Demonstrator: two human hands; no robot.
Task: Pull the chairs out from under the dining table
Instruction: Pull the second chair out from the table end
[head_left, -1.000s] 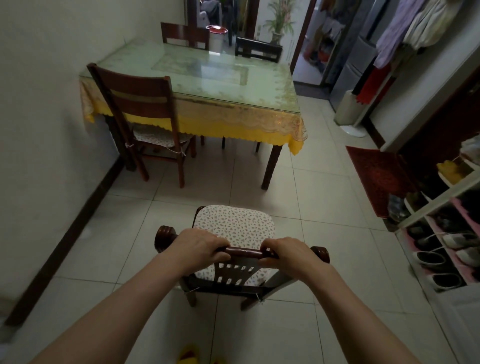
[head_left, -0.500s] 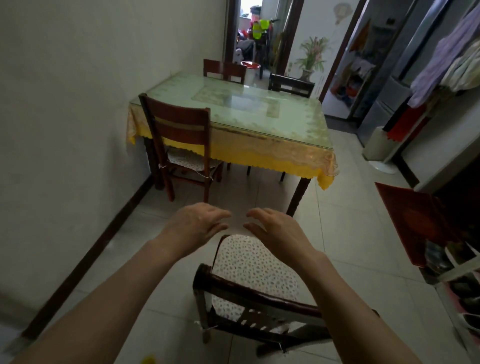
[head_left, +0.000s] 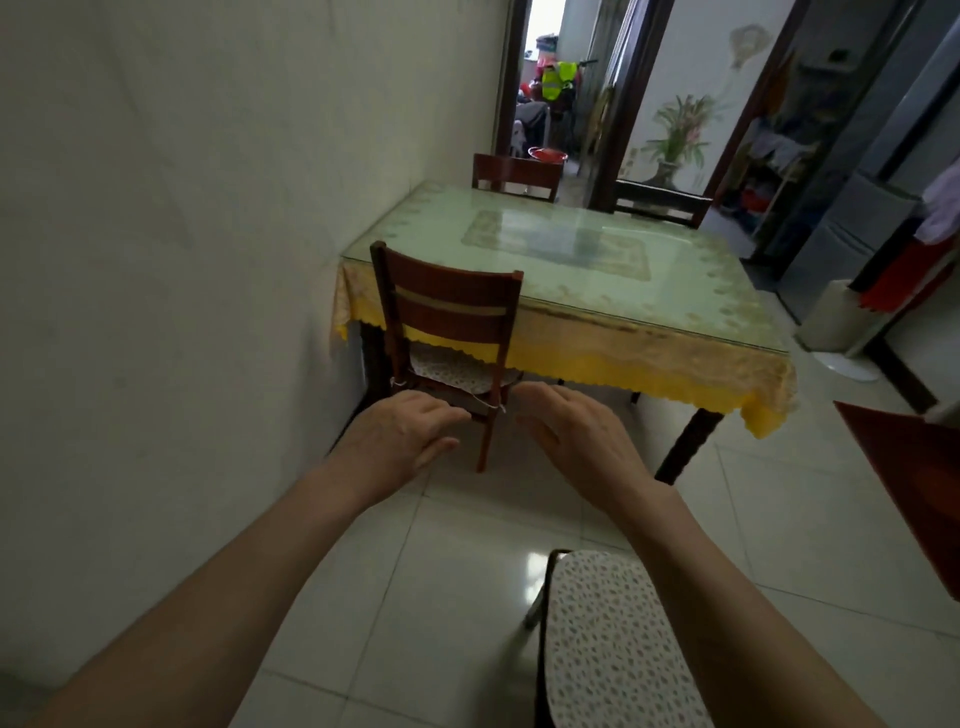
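We stand in a narrow room with a pale wall (head_left: 156, 260) on our left and glossy light floor tiles (head_left: 426, 597) underfoot. Ahead, the dining table (head_left: 597, 260) sits against that wall, its glass top over a yellow lace-edged cloth (head_left: 623, 358). Beyond it a doorway (head_left: 550, 88) opens into a cluttered room. One dark wooden chair (head_left: 447, 312) is tucked at the near side of the table, close to the wall; two more chair backs (head_left: 517, 174) show at the far side. Another chair with a spotted seat cushion (head_left: 613, 639) stands clear of the table, at lower right under our right forearm. Our left hand (head_left: 400, 436) and right hand (head_left: 576, 441) hover side by side, fingers spread and empty, in front of the tucked chair, touching nothing.
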